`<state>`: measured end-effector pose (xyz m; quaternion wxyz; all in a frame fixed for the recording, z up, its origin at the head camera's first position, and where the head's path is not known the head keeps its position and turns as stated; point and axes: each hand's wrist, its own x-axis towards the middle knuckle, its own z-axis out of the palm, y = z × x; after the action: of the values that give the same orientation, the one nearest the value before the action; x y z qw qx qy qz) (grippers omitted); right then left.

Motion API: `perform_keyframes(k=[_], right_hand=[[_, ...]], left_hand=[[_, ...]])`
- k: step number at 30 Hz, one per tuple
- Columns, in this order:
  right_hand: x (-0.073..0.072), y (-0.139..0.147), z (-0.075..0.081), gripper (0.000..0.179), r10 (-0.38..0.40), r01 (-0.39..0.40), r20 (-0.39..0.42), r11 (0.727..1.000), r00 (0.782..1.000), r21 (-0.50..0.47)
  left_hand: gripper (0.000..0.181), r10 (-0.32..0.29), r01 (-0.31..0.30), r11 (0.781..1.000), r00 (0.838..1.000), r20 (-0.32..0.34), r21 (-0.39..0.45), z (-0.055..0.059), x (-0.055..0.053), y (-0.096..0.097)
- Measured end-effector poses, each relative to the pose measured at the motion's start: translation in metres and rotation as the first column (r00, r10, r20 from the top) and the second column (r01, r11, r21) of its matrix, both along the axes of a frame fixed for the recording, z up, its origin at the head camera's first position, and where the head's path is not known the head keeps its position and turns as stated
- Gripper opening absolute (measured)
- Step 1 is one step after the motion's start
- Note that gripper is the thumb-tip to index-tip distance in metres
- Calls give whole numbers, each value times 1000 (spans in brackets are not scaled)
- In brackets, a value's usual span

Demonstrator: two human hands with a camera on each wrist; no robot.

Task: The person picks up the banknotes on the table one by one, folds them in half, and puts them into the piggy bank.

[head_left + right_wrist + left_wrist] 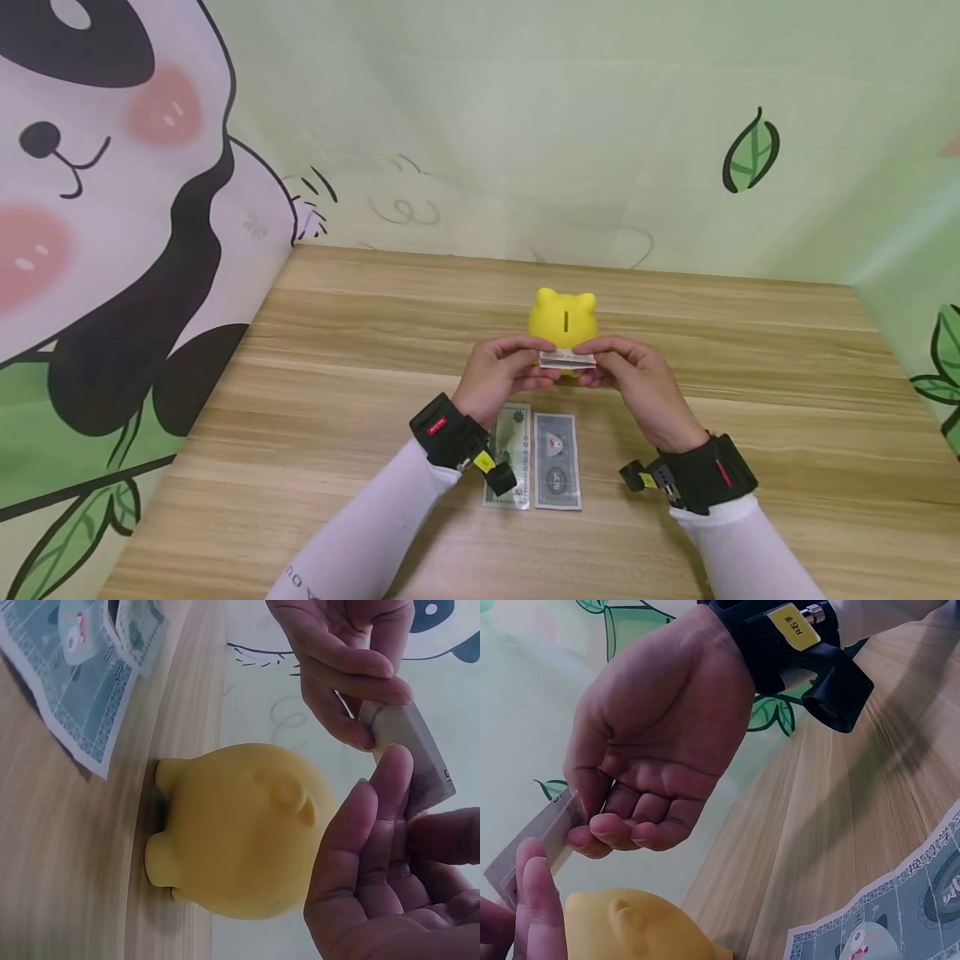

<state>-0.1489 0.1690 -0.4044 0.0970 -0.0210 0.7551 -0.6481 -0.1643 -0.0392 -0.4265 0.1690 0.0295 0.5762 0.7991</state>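
A folded paper banknote spans the gap between both hands, its folded layers showing along the edge. My left hand pinches its left end between thumb and fingers. On the other end, the right hand has a matching pinch, also visible in the left wrist view as the right hand. Just behind the note stands a yellow piggy bank with a narrow slot in its top. In the right wrist view the piggy bank stands upright on its feet, below the raised note.
Two flat play banknotes lie side by side on the wooden table, nearer the body: a green note partly under the left wrist's camera, and a blue-grey note. Behind the table rises a pale green printed backdrop with a panda.
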Motion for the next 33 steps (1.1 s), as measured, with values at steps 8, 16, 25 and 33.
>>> perform_keyframes(k=[8,16,25,33], right_hand=[[0,-1,1,33,-25,24,13,999,1000,47],[0,-1,-2,29,-3,4,-12,999,1000,42],[0,0,-3,35,-13,13,-36,1000,999,3],[0,-1,-1,34,-26,25,-46,1000,999,-1]], left_hand=[[29,7,-7,999,1000,-7,-53,-1,-1,0],[28,11,-11,998,1000,-17,-54,-4,-2,0],[33,33,-33,999,999,1,-14,-1,0,1],[32,12,-12,999,1000,4,-44,-2,-1,0]])
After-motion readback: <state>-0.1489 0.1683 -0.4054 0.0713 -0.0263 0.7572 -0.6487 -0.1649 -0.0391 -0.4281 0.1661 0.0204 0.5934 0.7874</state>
